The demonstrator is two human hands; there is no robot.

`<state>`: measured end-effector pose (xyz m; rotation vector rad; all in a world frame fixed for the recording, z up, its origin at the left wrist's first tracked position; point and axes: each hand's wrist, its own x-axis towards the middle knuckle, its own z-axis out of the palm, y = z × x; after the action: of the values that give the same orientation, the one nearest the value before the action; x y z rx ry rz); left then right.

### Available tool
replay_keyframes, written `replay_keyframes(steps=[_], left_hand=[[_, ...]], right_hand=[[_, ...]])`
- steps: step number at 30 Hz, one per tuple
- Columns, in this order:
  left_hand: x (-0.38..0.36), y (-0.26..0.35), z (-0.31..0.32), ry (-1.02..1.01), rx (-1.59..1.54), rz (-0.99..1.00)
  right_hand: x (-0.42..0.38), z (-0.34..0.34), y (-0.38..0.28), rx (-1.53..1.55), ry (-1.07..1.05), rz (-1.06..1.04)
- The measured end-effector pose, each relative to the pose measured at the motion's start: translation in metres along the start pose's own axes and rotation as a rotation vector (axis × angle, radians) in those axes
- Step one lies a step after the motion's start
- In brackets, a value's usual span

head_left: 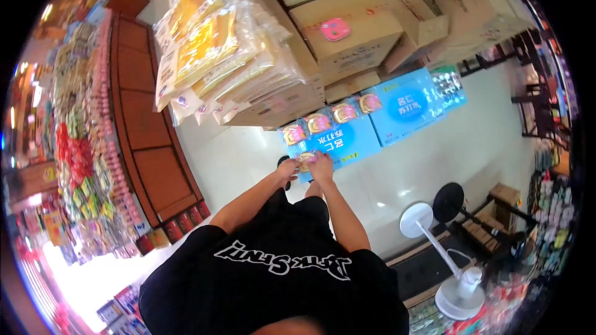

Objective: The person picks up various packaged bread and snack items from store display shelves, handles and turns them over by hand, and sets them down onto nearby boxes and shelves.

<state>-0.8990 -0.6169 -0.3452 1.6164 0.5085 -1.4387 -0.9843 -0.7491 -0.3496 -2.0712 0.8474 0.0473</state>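
Note:
Close in front of my body, my left hand (pixel 287 170) and my right hand (pixel 321 167) are closed on opposite sides of a small snack packet (pixel 305 160) with pink and tan printing. The packet is over the near edge of a blue carton (pixel 357 139) with white lettering. Along the carton's far side, several similar snack packets (pixel 318 123) are set in a row. My fingers partly cover the held packet, and its contents cannot be made out.
Beyond the row rise cardboard boxes (pixel 347 18), one bearing a pink object (pixel 336 29). Stacked clear bags (pixel 211 43) with yellow contents overhang at upper left. Another blue carton (pixel 406 107) adjoins on the right. A white fan (pixel 459 291) stands lower right; a loaded wooden counter (pixel 143 105) runs left.

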Motion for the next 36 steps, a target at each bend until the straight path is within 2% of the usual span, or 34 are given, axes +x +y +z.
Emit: replay_keyframes(steps=[2, 7, 13, 16, 18, 21, 26, 33, 36], left_hand=[[-0.011, 0.002, 0.000, 0.022, -0.085, 0.017], [-0.015, -0.006, -0.013, -0.021, -0.275, 0.092], [-0.039, -0.017, -0.026, -0.031, -0.231, 0.134], [-0.042, -0.032, -0.051, -0.090, -0.351, 0.115], [-0.046, -0.042, -0.073, -0.094, -0.390, 0.127], [-0.062, -0.059, -0.110, -0.080, -0.457, 0.154], [-0.089, -0.093, -0.189, -0.095, -0.575, 0.210], [-0.118, -0.171, -0.313, -0.056, -0.797, 0.285], [-0.140, -0.199, -0.364, -0.004, -0.880, 0.344]], right_hand=[[0.009, 0.012, 0.001, -0.019, 0.042, -0.082], [0.018, 0.004, -0.015, -0.070, -0.081, -0.053], [0.012, 0.007, -0.025, -0.193, 0.006, -0.046], [0.008, 0.009, -0.029, -0.234, 0.053, -0.092], [0.000, 0.012, -0.038, -0.274, 0.164, -0.130], [-0.014, 0.012, -0.060, -0.218, 0.158, -0.046], [-0.048, 0.052, -0.083, -0.134, 0.239, -0.260], [-0.103, 0.140, -0.146, -0.086, 0.021, -0.217], [-0.107, 0.177, -0.179, -0.135, -0.016, -0.334]])
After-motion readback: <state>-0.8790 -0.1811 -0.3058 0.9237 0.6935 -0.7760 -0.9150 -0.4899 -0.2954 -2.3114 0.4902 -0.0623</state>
